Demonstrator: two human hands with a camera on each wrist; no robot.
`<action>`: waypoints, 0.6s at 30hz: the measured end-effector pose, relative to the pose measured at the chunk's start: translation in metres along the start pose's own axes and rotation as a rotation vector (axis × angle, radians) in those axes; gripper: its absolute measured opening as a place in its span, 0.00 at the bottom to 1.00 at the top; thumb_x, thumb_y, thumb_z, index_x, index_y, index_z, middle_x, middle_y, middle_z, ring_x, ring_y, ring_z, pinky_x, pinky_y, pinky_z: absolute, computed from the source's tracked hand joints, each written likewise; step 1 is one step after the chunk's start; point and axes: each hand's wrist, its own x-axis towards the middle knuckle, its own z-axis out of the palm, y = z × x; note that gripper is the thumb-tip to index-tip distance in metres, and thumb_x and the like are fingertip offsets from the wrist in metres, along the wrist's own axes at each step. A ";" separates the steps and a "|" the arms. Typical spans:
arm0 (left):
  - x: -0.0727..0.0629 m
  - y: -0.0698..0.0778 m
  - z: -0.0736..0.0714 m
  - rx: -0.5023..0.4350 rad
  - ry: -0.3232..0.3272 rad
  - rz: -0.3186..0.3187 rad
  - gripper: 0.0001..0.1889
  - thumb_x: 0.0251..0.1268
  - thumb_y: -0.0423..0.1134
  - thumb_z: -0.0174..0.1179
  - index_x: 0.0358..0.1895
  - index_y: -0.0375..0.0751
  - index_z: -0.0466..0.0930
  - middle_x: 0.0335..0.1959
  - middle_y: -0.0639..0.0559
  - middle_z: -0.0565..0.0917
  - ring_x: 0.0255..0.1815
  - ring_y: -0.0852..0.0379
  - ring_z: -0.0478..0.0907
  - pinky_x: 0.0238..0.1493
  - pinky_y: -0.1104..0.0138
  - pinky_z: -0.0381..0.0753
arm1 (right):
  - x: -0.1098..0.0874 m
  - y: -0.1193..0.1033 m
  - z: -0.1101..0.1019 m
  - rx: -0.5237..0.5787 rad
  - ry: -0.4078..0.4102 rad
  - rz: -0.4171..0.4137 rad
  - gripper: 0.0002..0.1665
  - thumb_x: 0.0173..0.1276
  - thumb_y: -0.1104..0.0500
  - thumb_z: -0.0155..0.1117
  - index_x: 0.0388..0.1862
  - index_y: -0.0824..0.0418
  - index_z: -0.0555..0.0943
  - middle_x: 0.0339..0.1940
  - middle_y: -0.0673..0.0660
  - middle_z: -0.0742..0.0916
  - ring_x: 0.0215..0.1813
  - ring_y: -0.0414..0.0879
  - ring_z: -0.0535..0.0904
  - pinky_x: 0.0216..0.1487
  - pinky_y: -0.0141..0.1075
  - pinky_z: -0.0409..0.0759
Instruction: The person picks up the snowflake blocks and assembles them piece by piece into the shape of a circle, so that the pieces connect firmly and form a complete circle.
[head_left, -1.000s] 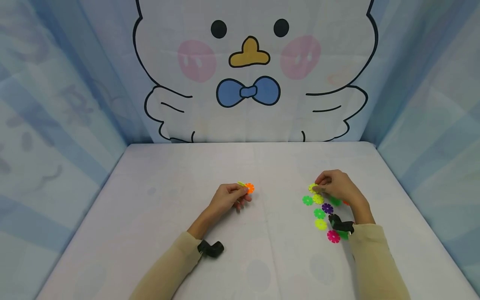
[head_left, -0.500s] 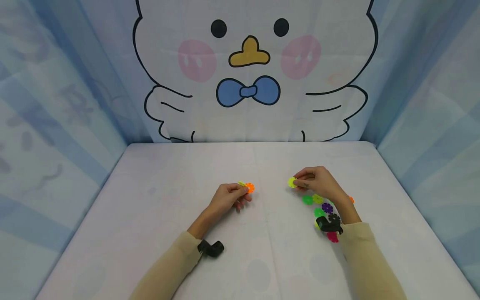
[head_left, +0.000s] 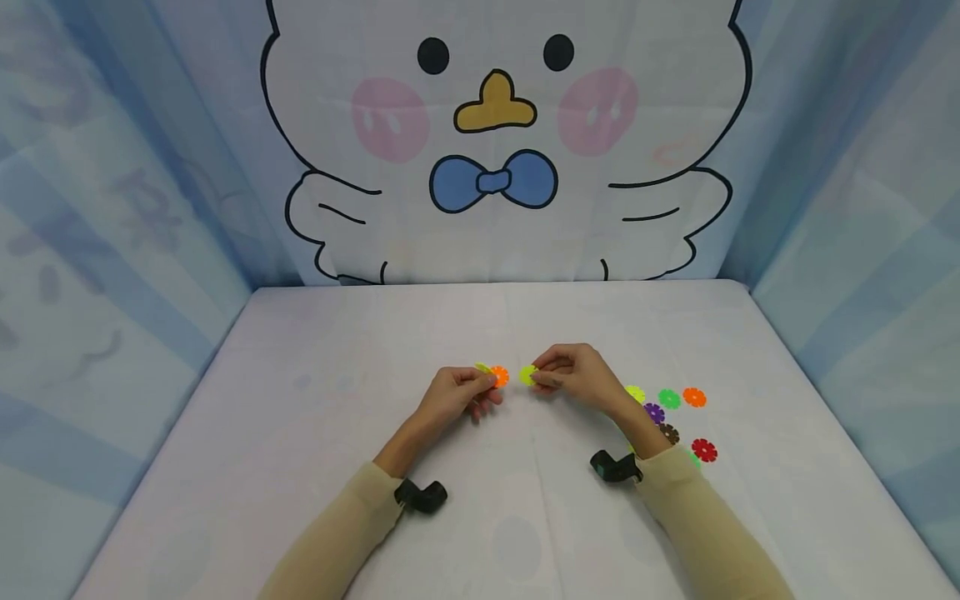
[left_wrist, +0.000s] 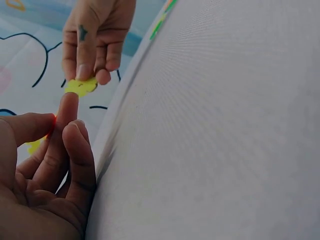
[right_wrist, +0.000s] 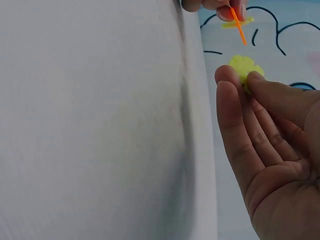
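Observation:
In the head view my left hand pinches an orange snowflake disc between thumb and forefinger. A yellow snowflake disc sits against it; in the right wrist view the orange disc is edge-on, crossing that yellow one. Facing it, my right hand holds another yellow disc by its rim, with thumb and fingertips. A narrow gap separates this disc from the orange one. The right wrist view shows the pinched yellow disc from its flat side.
Right of my right hand, loose snowflake discs lie on the white table: orange, green, red, purple, brown and yellow. My right forearm covers some. A printed curtain stands behind.
My right hand has picked up the yellow disc from the loose ones and carried it left, close to my left hand. The left hand has stayed in place with its discs.

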 end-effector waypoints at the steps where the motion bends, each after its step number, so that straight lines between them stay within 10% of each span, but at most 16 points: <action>1: 0.000 0.000 0.000 0.002 0.000 0.000 0.16 0.78 0.43 0.64 0.44 0.30 0.89 0.29 0.55 0.91 0.26 0.60 0.79 0.27 0.72 0.80 | 0.000 -0.001 0.003 -0.003 0.007 -0.006 0.11 0.73 0.62 0.73 0.49 0.66 0.87 0.42 0.62 0.93 0.39 0.48 0.93 0.43 0.29 0.88; 18: 0.000 0.001 0.001 0.011 0.009 -0.011 0.16 0.77 0.42 0.64 0.44 0.29 0.89 0.26 0.56 0.91 0.26 0.61 0.80 0.28 0.71 0.81 | -0.002 -0.008 0.020 -0.028 0.020 -0.057 0.08 0.74 0.63 0.71 0.48 0.65 0.88 0.43 0.63 0.93 0.43 0.51 0.93 0.44 0.35 0.90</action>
